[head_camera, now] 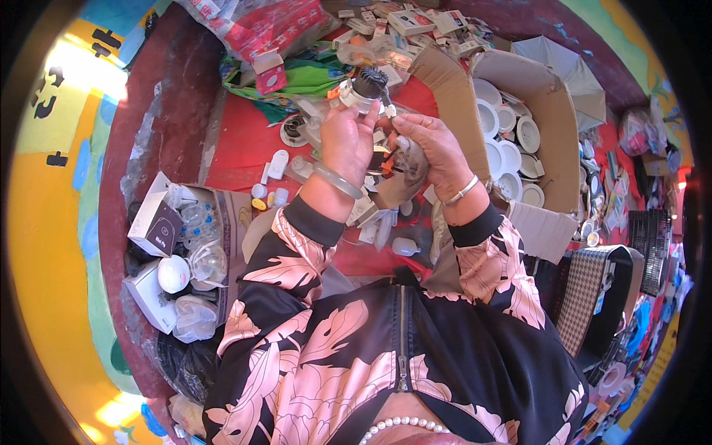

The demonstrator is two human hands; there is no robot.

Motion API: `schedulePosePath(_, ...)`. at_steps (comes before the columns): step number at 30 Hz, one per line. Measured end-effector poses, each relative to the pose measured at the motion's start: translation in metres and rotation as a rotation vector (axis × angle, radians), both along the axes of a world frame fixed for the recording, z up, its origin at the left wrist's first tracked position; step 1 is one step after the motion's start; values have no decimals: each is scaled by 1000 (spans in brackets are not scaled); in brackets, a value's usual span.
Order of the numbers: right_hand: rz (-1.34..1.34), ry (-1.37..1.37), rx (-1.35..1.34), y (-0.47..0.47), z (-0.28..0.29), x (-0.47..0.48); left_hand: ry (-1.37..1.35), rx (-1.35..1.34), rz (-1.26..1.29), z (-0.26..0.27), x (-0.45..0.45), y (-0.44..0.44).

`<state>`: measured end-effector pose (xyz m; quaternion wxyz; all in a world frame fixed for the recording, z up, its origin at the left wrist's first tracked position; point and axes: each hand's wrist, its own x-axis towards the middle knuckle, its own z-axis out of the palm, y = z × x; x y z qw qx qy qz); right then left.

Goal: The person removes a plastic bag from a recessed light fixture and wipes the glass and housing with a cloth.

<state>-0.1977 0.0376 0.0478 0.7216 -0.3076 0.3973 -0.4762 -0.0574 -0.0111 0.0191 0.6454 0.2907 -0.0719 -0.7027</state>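
My left hand (pixel 347 136) grips a recessed downlight (pixel 360 99) by its white ring. The lamp has a finned black heat sink (pixel 371 82) on top and an orange spring clip at its side. A short lead from it ends in a white connector (pixel 390 110), pinched by the fingertips of my right hand (pixel 436 146). A crumpled grey-brown cloth (pixel 410 161) hangs under that same hand, against the palm. Between my wrists lies another object with orange clips (pixel 384 161), partly hidden by the cloth.
At the right stands an open cardboard box (pixel 523 72) with several round white lamp panels (pixel 527 134). Small cartons (pixel 411 22) are heaped at the back. Bulbs and a white plastic part (pixel 278 164) lie on red cloth (pixel 239 144). A packed carton (pixel 233 206) is at the left.
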Motion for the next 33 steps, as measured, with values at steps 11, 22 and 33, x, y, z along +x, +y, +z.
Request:
schedulePosePath(11,23,-130,41,6,11,-1,-53,-100,-54,3,-7,0)
schedulePosePath(22,-23,-108,130,7,14,0,-71,-145,-58,15,-6,6)
schedulePosePath(33,-63,-162,124,9,15,-3,-76,-202,-57,21,-7,10)
